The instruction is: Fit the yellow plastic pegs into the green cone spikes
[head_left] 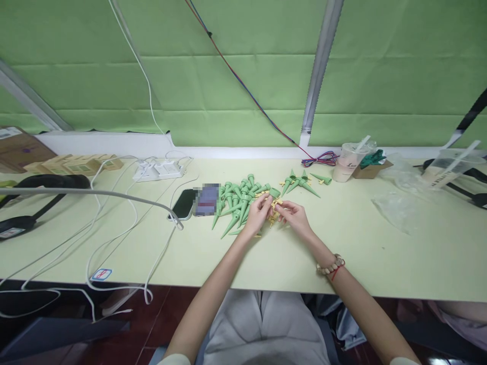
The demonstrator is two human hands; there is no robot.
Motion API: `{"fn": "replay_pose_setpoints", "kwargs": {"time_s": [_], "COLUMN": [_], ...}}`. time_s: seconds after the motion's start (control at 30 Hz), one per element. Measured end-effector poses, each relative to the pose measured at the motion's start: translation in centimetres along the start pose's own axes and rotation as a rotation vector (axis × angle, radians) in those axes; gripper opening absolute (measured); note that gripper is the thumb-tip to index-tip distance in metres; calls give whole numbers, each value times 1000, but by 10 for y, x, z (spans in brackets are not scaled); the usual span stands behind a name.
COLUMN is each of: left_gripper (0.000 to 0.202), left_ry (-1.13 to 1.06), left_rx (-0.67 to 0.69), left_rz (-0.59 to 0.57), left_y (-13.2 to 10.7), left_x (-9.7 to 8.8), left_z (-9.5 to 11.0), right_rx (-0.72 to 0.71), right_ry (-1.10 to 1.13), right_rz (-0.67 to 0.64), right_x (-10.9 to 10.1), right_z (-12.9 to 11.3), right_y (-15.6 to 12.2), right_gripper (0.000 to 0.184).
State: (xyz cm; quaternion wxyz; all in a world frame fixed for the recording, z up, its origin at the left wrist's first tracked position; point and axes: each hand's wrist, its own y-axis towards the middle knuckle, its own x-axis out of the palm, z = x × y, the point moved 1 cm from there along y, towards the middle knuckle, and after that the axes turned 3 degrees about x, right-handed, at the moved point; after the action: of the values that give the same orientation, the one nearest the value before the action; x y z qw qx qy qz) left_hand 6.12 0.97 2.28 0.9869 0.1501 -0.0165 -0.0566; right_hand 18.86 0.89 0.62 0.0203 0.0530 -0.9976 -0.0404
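Observation:
My left hand [258, 215] is closed, its fingertips pinched at a small yellow plastic piece [278, 201]. Facing it, my right hand [297, 217] has thumb and fingers closed on the same yellow piece. The wide end of a green plastic spike [274, 192] shows just beyond my left fingertips; whether they touch it I cannot tell. More yellow pieces [272, 219] lie under and between my hands. Left of them is a pile of green cone-shaped spikes [238, 200]. Several spikes with yellow pieces fitted [300, 183] lie behind to the right.
Left of the pile lie a dark-screened phone [183, 204] and a blurred-out screen [206, 199]. White cables [129, 223] run from a power strip [159, 170]. Drink cups [345, 162] [445, 170], a small cardboard box [371, 170] and plastic bags [395, 210] stand or lie to the right.

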Motion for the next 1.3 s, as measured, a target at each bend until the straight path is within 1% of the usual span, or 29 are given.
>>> {"fn": "replay_pose_setpoints", "kwargs": {"time_s": [0.13, 0.23, 0.3, 0.4, 0.53, 0.6, 0.67, 0.77, 0.87, 0.97, 1.03, 1.1, 1.2, 1.3], "left_gripper": [39, 40, 40, 40, 40, 40, 39, 38, 37, 37, 39, 41, 38, 33], "left_ry": [17, 32, 67, 125, 136, 123, 104, 74, 42, 2, -22, -14, 89, 175], "left_rx": [-7, -24, -11, 14, 26, 23, -1, -47, -45, -23, -46, -58, 34, 128], "left_rz": [-4, -7, -16, -15, -40, -61, -77, -58, 1, 51, 65, 64, 36, -8], "left_y": [-1, -3, -3, -4, -4, -5, -5, -6, -5, -4, -4, -4, -5, -6], "left_x": [2, 4, 5, 5, 7, 8, 9, 8, 6, 4, 4, 4, 4, 4], "left_z": [-2, -4, -4, -3, -1, 0, -1, -2, -4, -5, -5, -4, -1, 4], "right_rx": [-43, -109, -165, -287, -502, -548, -549, -490, -351, -181, -68, 36, 151, 204], "right_ry": [-33, -100, -164, -344, -691, -797, -814, -705, -501, -218, -22, 132, 277, 343], "right_rz": [69, 103, 121, 178, 295, 340, 348, 299, 233, 94, 5, -35, -72, -167], "right_x": [0, 0, -1, -5, -12, -15, -15, -13, -9, -5, -3, -2, -4, -5], "right_z": [0, -1, -2, -3, -3, -2, 0, 0, -2, -4, -4, -3, -3, -4], "right_y": [-2, -3, -3, -3, -2, -2, -1, -1, 0, 1, 3, 5, 6, 4], "right_gripper": [34, 32, 29, 24, 20, 22, 22, 19, 14, 27, 34, 39, 36, 30]}}
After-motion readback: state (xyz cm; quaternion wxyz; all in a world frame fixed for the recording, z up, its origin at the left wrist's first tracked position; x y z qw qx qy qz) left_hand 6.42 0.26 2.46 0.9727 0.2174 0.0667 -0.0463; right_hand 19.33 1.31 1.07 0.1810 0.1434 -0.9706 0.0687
